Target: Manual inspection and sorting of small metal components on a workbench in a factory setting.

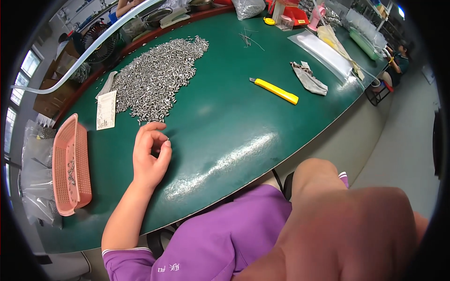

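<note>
Hundreds of small metal pieces [157,75] lie in one heap on the far left part of the green worktop [215,136], long axis running roughly from near-left to far-right. Its near tip sits just beyond the curled fingers of the left hand [151,154], so the nearest pcs. are straight ahead of that grip, w/ the bulk farther off; contact at the edge can't be told. Indiv. pcs. point every which way, so finger alignment would prob. matter more than reach.

Left grip: fingers bent in toward the thumb; a tiny glint at the thumb tip may be one pc., but it's too small to tell whether anything is held. Right hand [347,234] is raised close to the cam., blurred, well apart from the heap; can't tell if it's clenched or holding anything. Left is clearly the nearer.

Next out: a pale card [106,110] by the heap's left edge, then a pink basket [85,187] left of the left hand, w/ a few small bits inside. Across to the right, a yellow cutter [276,91] lies slantwise, w/ a grey cloth item [311,83] near it & thin wires [248,40] farther back.
</note>
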`<state>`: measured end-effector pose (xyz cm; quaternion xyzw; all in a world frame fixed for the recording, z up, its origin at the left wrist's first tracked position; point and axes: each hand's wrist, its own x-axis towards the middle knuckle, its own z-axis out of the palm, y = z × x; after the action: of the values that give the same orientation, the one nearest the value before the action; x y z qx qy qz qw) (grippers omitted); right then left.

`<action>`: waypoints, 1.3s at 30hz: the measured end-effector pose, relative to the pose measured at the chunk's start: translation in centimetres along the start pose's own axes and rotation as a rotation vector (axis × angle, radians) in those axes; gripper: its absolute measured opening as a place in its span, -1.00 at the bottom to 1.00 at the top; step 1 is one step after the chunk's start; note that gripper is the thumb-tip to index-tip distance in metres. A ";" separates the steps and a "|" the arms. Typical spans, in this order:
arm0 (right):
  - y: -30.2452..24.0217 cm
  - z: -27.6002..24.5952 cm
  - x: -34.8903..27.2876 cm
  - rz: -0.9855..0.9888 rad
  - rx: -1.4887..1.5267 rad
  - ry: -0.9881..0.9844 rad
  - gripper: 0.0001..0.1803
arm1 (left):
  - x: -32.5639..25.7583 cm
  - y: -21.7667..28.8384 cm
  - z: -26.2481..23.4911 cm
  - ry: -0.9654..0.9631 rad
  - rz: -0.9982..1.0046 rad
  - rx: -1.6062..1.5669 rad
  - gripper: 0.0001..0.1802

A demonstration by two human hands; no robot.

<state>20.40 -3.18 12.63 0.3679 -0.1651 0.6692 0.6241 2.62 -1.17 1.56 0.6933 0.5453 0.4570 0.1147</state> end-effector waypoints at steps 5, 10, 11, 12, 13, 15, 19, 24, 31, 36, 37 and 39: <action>0.1 -0.3 0.0 0.052 0.009 -0.019 -0.56 | -0.3 -0.1 -0.2 0.003 -0.002 0.010 -0.87; 0.3 -0.7 0.4 0.105 0.015 -0.043 -0.56 | -0.2 0.1 -0.1 -0.001 -0.021 -0.011 -0.87; 0.3 -0.8 0.3 0.113 0.014 -0.048 -0.56 | -0.2 0.1 -0.1 0.003 -0.020 -0.014 -0.87; 0.3 -0.8 0.4 0.120 0.013 -0.053 -0.56 | -0.2 0.0 0.0 0.006 -0.020 -0.016 -0.87; 0.1 -0.9 0.5 0.127 0.011 -0.057 -0.56 | -0.2 -0.1 0.0 0.004 -0.020 -0.019 -0.87; -0.3 -1.5 1.5 0.139 0.005 -0.064 -0.56 | -0.3 -0.3 -0.1 0.010 -0.030 -0.005 -0.87; -0.4 -1.3 1.0 0.162 -0.017 -0.086 -0.56 | -0.1 0.1 0.1 0.013 -0.026 -0.009 -0.87; -1.4 -1.9 2.2 0.203 -0.031 -0.117 -0.57 | -0.2 -0.1 0.1 0.015 -0.024 0.004 -0.88; -3.0 -1.7 1.8 0.235 -0.097 -0.146 -0.57 | -0.2 -0.4 0.3 0.014 -0.043 -0.028 -0.88; -3.0 -2.4 2.3 0.261 -0.121 -0.162 -0.57 | -0.3 -0.7 0.4 0.025 -0.067 -0.048 -0.89; -3.2 -2.4 2.3 0.265 -0.131 -0.165 -0.57 | -0.2 -0.3 0.3 0.001 -0.114 -0.070 -0.89; -3.6 -2.5 2.5 0.280 -0.134 -0.172 -0.57 | -0.2 -0.2 0.2 -0.002 -0.124 -0.070 -0.89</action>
<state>23.24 0.94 11.86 0.3548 -0.3118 0.7030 0.5317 2.63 -1.19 1.16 0.6543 0.5708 0.4669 0.1673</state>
